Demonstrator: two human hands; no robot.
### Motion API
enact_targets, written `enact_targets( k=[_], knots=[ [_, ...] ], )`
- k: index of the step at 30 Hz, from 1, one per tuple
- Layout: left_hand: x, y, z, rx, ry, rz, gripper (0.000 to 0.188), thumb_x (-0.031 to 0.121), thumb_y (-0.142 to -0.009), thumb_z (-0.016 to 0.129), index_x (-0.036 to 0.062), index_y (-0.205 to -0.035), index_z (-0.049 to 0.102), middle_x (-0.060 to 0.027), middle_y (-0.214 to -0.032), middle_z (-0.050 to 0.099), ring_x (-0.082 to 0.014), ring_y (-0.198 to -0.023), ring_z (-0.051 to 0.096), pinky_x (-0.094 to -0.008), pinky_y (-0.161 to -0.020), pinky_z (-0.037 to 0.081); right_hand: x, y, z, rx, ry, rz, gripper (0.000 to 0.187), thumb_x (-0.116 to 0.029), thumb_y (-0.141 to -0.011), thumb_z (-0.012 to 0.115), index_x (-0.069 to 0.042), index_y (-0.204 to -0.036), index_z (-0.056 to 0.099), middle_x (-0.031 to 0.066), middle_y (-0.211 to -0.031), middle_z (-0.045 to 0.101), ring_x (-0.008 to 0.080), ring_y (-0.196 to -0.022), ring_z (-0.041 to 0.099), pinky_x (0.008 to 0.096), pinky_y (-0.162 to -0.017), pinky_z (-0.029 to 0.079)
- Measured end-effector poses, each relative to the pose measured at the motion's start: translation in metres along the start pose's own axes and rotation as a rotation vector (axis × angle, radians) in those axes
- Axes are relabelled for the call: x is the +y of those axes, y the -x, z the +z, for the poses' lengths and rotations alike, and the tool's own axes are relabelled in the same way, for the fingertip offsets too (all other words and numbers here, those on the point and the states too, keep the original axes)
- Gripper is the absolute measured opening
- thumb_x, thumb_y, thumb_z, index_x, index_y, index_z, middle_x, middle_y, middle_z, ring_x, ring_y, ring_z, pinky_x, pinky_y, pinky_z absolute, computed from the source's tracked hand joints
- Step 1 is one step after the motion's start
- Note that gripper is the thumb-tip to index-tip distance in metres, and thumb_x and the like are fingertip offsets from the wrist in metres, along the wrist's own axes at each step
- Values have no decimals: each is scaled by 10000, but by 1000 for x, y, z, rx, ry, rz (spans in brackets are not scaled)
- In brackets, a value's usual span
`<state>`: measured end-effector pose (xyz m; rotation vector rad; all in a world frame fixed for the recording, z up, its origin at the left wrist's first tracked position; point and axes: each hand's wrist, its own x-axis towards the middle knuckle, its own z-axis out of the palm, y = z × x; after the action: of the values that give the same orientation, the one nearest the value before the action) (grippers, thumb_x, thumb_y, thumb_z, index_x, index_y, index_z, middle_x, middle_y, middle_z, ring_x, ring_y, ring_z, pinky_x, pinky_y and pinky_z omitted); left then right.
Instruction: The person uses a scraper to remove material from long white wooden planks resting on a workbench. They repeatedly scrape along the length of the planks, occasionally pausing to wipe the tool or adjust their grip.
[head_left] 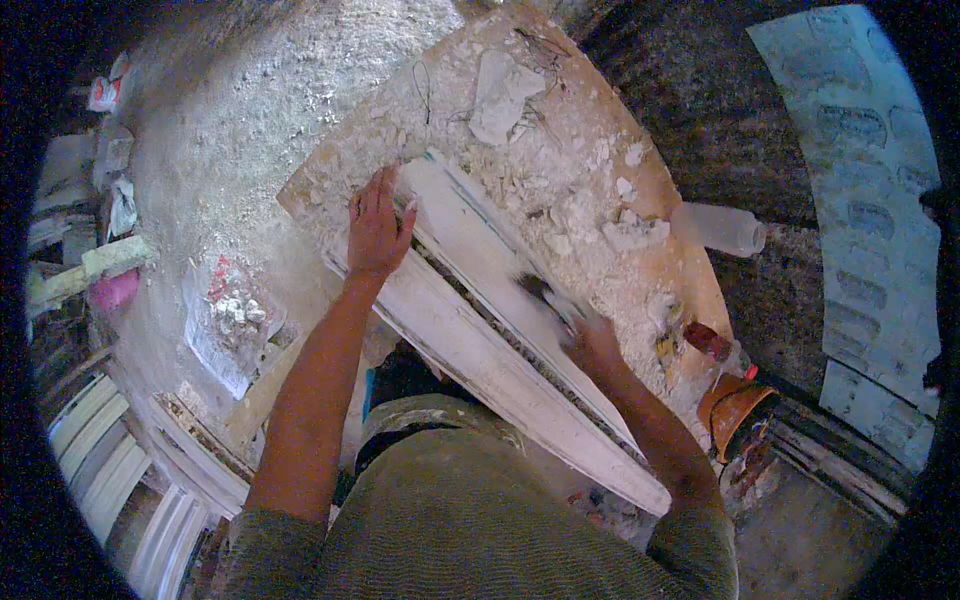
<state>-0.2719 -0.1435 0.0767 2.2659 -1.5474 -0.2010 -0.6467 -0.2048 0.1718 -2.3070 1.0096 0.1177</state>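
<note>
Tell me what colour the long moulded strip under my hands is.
White, with a darker groove along its length: the long moulded plaster strip, seen best in the head view.

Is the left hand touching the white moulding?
Touching. The head view shows the left hand lying flat, palm down, on the white moulding, no gap visible.

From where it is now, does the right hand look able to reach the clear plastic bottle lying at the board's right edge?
Probably yes. The right hand works on the white moulding, and only plaster crumbs lie between it and the bottle; nothing blocks the way.
</note>
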Motion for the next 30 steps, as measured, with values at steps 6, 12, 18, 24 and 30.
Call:
enact_targets(
  k=[6,12,18,24,30],
  knots=[
    [2,-1,-3,-4,43,-19,670,308,-958,583,58,-1521,319,-194,-1511,400,-332,-1406,373,-494,-1169,251,7,3,2,-29,-58,-15,683,-91,-707,740,-188,-1362,572,135,-1270,625,379,-991,671,484,-856,558],
    [2,0,-2,16,51,9,676,308,-955,588,64,-1524,316,-190,-1511,402,-343,-1398,378,-500,-1170,249,-21,-21,-4,-21,105,-69,674,-161,-716,783,-139,-1351,560,173,-1248,623,382,-961,678,480,-863,572],
    [-1,-2,-4,6,71,6,679,315,-953,589,67,-1524,316,-182,-1502,411,-341,-1392,387,-493,-1163,259,-38,-67,-1,-29,50,-91,550,-155,-765,766,-137,-1291,609,179,-1172,653,380,-922,679,486,-823,567],
    [1,3,-3,-4,17,-6,691,317,-948,592,48,-1520,313,-172,-1506,411,-334,-1398,384,-481,-1157,269,-16,-26,-7,50,101,-84,462,-54,-849,685,-180,-1290,619,129,-1113,688,327,-942,697,459,-761,591],
    [0,0,-1,28,-14,1,689,329,-950,592,50,-1519,321,-175,-1497,422,-325,-1402,384,-485,-1150,287,-16,-32,-2,42,43,-78,547,-46,-794,712,-190,-1311,609,130,-1136,678,341,-924,693,443,-767,584]
  ],
)
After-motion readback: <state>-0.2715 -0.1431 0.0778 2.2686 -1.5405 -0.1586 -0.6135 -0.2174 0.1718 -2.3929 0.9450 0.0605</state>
